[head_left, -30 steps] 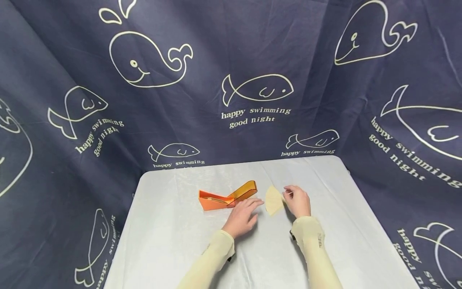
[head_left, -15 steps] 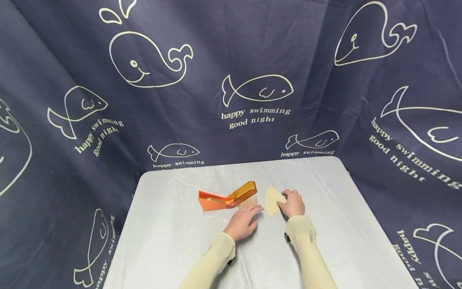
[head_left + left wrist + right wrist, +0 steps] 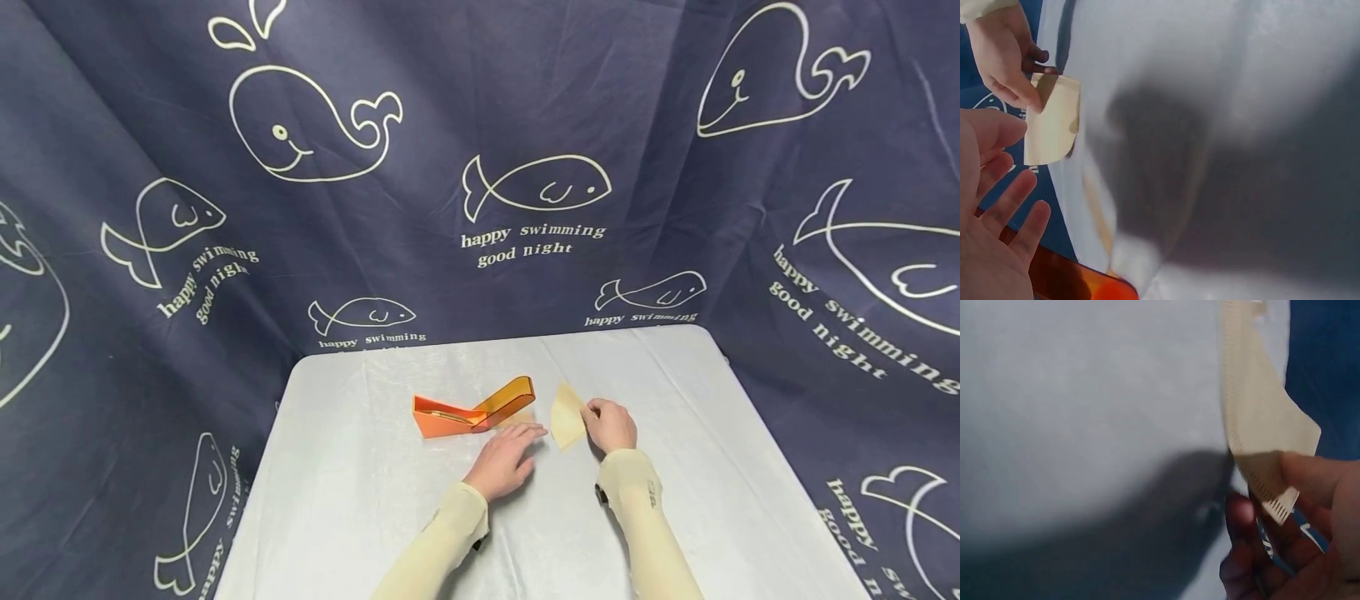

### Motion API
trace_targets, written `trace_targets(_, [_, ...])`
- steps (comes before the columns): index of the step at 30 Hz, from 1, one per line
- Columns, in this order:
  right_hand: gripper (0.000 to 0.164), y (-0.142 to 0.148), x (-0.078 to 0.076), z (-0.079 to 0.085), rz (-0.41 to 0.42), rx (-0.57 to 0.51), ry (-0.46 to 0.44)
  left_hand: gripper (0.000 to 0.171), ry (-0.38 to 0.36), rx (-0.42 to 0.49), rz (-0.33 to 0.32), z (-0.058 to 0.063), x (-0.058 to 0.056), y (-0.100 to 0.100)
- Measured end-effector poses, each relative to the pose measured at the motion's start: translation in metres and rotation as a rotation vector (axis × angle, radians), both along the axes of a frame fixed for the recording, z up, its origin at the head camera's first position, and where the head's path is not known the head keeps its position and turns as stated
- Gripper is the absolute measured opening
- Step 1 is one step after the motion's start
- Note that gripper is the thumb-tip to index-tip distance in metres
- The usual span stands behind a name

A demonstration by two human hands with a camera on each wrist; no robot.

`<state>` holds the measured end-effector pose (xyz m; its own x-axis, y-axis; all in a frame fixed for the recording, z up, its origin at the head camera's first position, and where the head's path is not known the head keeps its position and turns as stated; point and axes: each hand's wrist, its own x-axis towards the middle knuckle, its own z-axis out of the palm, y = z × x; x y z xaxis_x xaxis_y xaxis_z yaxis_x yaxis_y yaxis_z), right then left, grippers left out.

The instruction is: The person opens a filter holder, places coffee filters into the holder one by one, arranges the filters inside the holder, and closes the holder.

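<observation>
A tan paper coffee filter with crimped seams stands between the hands, right of the orange box. My right hand pinches its right edge, thumb on one face and fingers behind, as the right wrist view shows at the crimped corner of the filter. My left hand is palm down with relaxed fingers, just left of the filter and in front of the amber lid; it holds nothing. The orange box lies on the table with its see-through amber lid swung open to the right. Thin edges show inside the box.
A white cloth covers the table. Dark blue curtains with white whale and fish drawings hang behind and at both sides. A tan-tinted patch shows on the table under the amber lid.
My right hand has moved left onto the filter, then slightly back right, now pinching its edge. The filter looks narrower and more tilted. My left hand has drawn slightly toward me from the lid.
</observation>
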<state>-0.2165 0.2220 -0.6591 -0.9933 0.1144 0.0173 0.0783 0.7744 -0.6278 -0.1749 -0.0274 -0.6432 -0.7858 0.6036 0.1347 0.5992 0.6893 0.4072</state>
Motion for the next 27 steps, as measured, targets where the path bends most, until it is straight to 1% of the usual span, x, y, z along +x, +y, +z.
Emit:
trace_targets(4, [0.020,0.003,0.000,0.014,0.021,0.009,0.051,0.053,0.024,0.034,-0.002,0.009,-0.001,-0.001])
trace_targets(7, [0.021,0.005,0.000,0.029,0.030,-0.016,0.094,0.053,0.058,0.067,-0.002,0.019,-0.001,-0.003])
trace_targets(11, [0.020,0.005,0.001,0.051,0.044,-0.068,0.163,0.052,0.094,0.105,-0.001,0.034,-0.004,-0.005])
trace_targets(15, [0.019,0.003,0.003,0.073,0.062,-0.137,0.240,0.050,0.101,0.164,0.000,0.045,-0.008,-0.010])
trace_targets(19, [0.020,-0.001,0.004,0.092,0.089,-0.211,0.305,0.046,0.124,0.242,0.031,0.053,-0.012,-0.015])
trace_targets(22, [0.020,-0.004,0.005,0.105,0.114,-0.254,0.326,0.042,0.139,0.308,0.076,0.063,-0.015,-0.018])
trace_targets(25, [0.018,-0.010,0.007,0.117,0.148,-0.295,0.340,0.039,0.121,0.403,0.118,0.075,-0.019,-0.020])
trace_targets(27, [0.016,-0.013,0.009,0.124,0.176,-0.308,0.352,0.039,0.091,0.464,0.142,0.081,-0.021,-0.022])
